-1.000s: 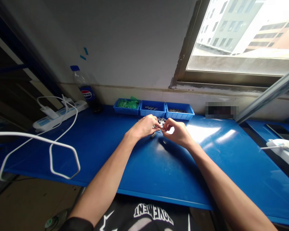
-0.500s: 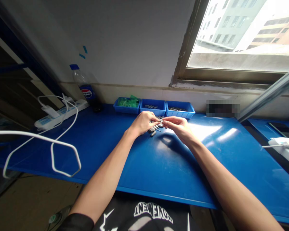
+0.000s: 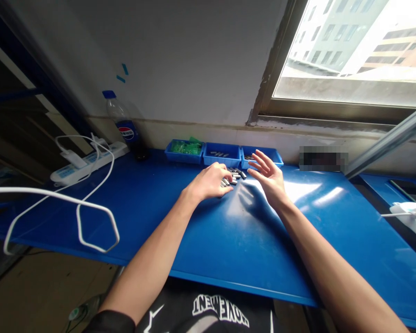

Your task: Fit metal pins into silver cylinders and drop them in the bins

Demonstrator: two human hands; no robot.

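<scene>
My left hand (image 3: 211, 181) is low over the blue table, its fingers curled round small metal pieces (image 3: 225, 183) at the near-left side of a pile. Some of these pieces show between thumb and forefinger; the other fingertips are hidden. More small silver and dark cylinder-like pieces (image 3: 236, 175) lie loose beside it. To the right, my right hand (image 3: 269, 180) is raised with fingers spread and nothing in them. Its fingertips are in front of the right blue bin (image 3: 275, 159), which holds thin dark pieces, partly covered by the hand.
A middle blue bin (image 3: 222, 162) holds a few metal pieces; the left blue bin (image 3: 183, 158) holds green plastic bits. A cola bottle (image 3: 126, 129), a white power strip (image 3: 86, 162) and looped white cable (image 3: 113, 222) stand left. A metal post (image 3: 384, 143) rises right.
My right hand has come away from the left, moving right and up, and its pinched fingers have spread. My left hand has dropped onto the pile, its fingers curling round pieces.
</scene>
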